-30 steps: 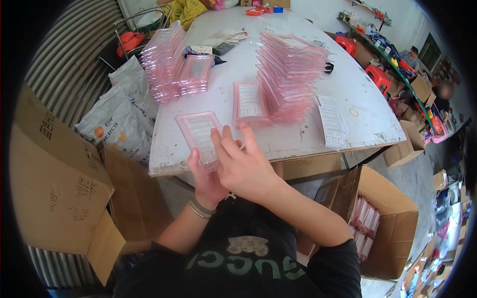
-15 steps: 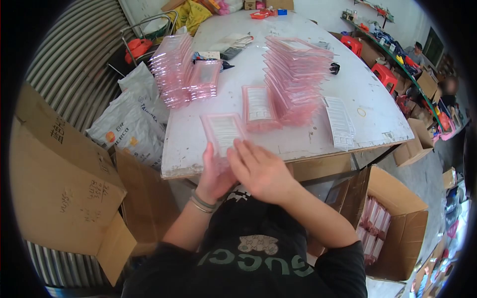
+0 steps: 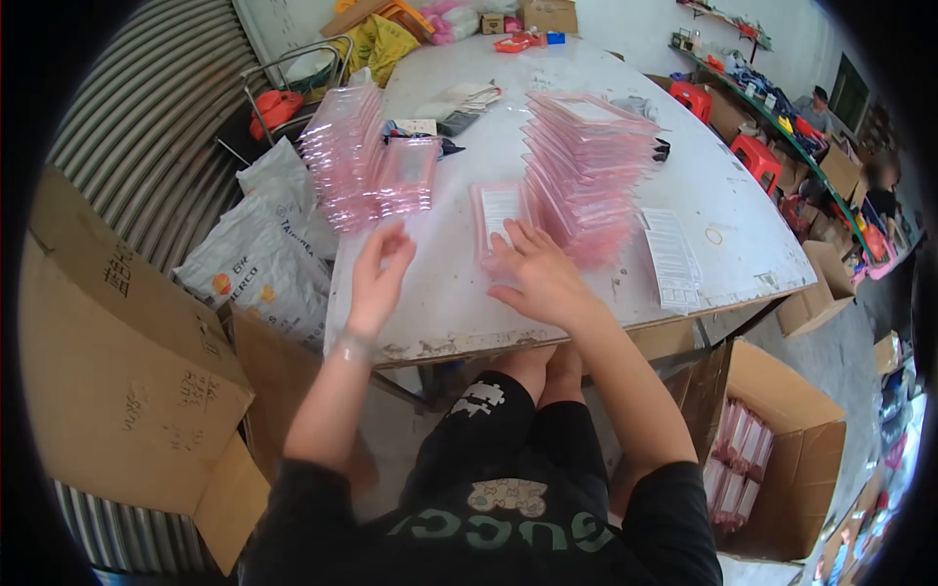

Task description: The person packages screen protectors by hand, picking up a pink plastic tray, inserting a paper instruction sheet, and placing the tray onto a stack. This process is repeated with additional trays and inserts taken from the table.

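My right hand (image 3: 535, 273) lies with spread fingers on a pink-edged clear pouch with a white printed sheet (image 3: 496, 207), beside a tall stack of pink pouches (image 3: 591, 166). Over the table's left part, my left hand (image 3: 379, 278) is raised with its fingers apart and nothing in them. Just beyond it stand another tall stack of pink pouches (image 3: 342, 146) and a shorter stack (image 3: 407, 174). Loose printed sheets (image 3: 670, 259) lie on the table to the right of the tall stack.
The white table (image 3: 459, 337) has a worn front edge. An open carton (image 3: 787, 469) with pink packs stands at the lower right. Large cartons (image 3: 127, 361) and white sacks (image 3: 259, 273) are at the left. A person (image 3: 819, 109) is in the right background.
The pouch that was between my hands now lies on the table by the tall stack, under my right hand. My left hand has let go and moved left, away from my right hand.
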Demonstrator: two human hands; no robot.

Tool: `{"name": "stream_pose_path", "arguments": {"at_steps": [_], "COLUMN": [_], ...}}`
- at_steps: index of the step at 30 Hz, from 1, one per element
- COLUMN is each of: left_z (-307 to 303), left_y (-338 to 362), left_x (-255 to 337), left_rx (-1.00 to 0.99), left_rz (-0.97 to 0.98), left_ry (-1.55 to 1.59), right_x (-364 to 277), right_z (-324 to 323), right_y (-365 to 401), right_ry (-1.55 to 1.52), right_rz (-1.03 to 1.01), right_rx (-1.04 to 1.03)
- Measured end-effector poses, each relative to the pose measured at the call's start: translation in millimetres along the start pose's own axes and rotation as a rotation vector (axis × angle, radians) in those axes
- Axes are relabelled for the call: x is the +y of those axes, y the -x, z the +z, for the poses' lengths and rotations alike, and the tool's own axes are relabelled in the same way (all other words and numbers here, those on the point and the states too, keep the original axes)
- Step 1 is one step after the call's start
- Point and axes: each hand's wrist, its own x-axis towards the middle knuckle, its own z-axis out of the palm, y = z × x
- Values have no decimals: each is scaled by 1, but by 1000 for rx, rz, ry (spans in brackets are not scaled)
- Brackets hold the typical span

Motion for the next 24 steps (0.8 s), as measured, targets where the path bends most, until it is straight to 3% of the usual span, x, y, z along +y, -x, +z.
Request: {"name": "stream_pose_path", "arguments": {"at_steps": [3, 6, 9, 12, 17, 21, 24], "left_z": [13, 22, 16, 1, -20, -52, -66], "left_y": [-101, -159, -181, -169, -111, -84, -79], "left_x": [-24, -45, -43, -29, 28, 45, 43], "left_rx": [132, 7, -289, -162, -281, -472, -586], "left_rz": [668, 591, 239, 417, 469, 515, 533], "left_ry": [-780, -1288, -1265, -1137, -991, -709, -674], "right_x": [-33, -56, -69, -74, -77, -94, -105], "right_z": [-39, -52, -69, -71, -44, -34, -21], "right_y": [7, 37, 60, 77, 90, 88, 94], "right_ry": [-150, -263, -320, -402, -660, -785, -910], "right_rz": [-4, -25, 4, 87, 208, 318, 398], "right_rx": [62, 20, -13, 3, 142, 107, 39]}}
